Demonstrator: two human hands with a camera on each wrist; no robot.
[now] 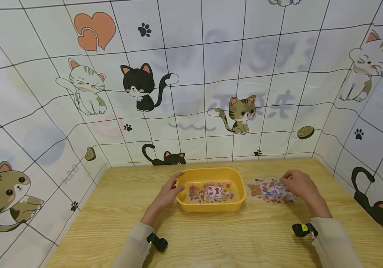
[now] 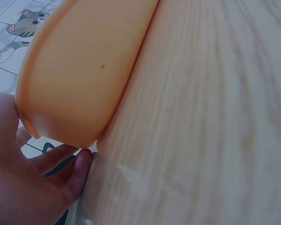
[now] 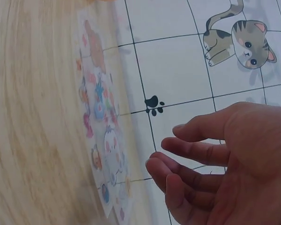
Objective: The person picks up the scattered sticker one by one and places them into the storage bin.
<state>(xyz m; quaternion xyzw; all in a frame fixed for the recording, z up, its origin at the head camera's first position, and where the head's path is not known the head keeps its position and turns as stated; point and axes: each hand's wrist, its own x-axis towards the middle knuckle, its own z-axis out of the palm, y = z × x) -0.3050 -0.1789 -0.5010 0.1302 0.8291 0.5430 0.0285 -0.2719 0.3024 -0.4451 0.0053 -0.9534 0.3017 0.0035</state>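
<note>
Fingers of the left hand (image 1: 167, 192) grip the tray (image 1: 211, 207) on their right; those of the right hand (image 1: 301, 183) hang loosely curled, stickers (image 1: 267, 190) just to their left. Only the right wrist view shows that thumb parted; the left wrist view hides the tray's contents.
</note>
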